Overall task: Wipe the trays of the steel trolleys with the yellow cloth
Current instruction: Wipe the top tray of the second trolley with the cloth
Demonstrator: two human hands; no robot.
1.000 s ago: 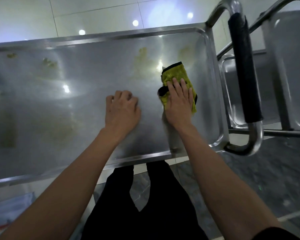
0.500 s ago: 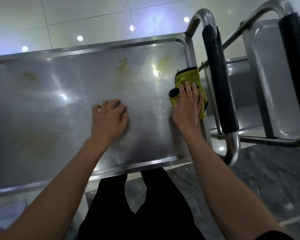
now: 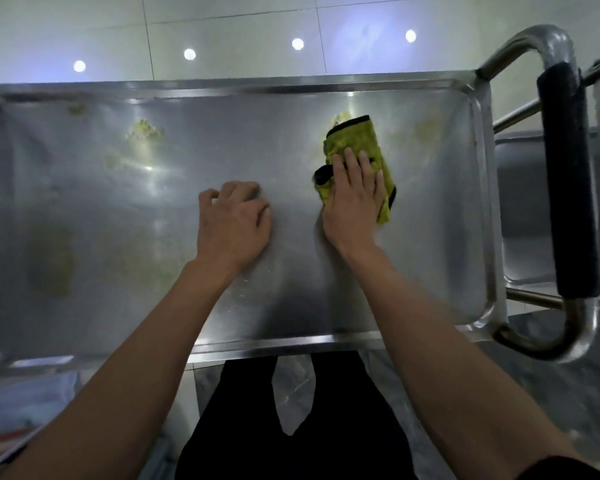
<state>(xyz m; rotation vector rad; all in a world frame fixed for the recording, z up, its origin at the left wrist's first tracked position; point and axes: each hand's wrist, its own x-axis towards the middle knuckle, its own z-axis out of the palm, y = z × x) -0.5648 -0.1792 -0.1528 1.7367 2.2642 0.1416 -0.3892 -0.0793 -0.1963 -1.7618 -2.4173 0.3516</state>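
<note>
Tray: the steel top of the trolley, filling most of the view, raised rim all round, ceiling lights glaring off it. Yellowish smears on it: one far left, one faint by the far right corner, a dull patch near left.

Trolley handle at my right: bent steel tube with a black grip, standing just past the tray's right rim. Second tray beyond it, lower and partly hidden by the handle.

Floor: pale tiles past the far rim, darker marbled ones by my legs. My black trousers show below the near rim.

Both forearms reach in over the near rim.

Left hand: resting on the bare tray, roughly centre. Fingers curled under at the knuckles, holding nothing, tips on the steel.

Right hand: just right of the left, apart from it. Fingers straight and together, flat, pressing down on the cloth.

Cloth: yellow with black edging, folded into a narrow pad, lying on the tray's right half under my right hand. Its far end sticks out past my fingertips and touches a small yellowish smear. A black-edged corner pokes out by my thumb. Well clear of the right rim.
</note>
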